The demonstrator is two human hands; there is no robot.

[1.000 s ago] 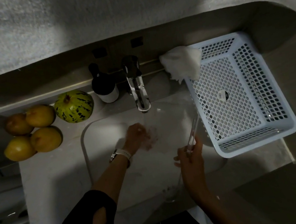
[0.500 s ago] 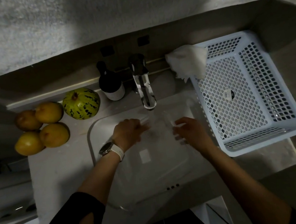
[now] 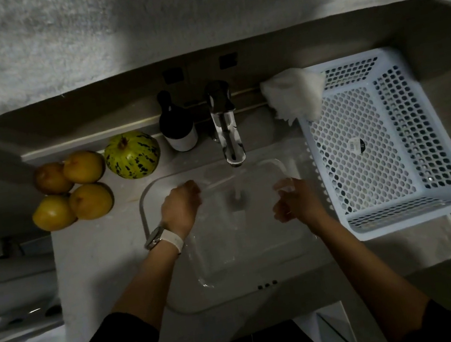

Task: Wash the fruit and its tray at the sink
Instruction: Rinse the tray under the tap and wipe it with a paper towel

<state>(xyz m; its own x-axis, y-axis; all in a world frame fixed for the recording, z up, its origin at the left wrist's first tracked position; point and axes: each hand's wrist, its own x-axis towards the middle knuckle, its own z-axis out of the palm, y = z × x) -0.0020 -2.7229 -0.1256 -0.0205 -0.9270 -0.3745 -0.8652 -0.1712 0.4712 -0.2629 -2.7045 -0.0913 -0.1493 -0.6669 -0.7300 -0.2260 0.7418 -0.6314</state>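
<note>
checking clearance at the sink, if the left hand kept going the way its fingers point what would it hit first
Probably the far rim of the clear plastic tray that the left hand already grips; beyond it, the sink's back wall below the chrome faucet. Depth is unclear.

The clear tray (image 3: 247,241) barely shows against the sink (image 3: 148,212), the left hand (image 3: 181,207) curls its fingers (image 3: 196,188) out of sight, the basket (image 3: 385,142) hides behind a white cloth (image 3: 293,95), and the sticker (image 3: 356,145) is too small to read.
</note>
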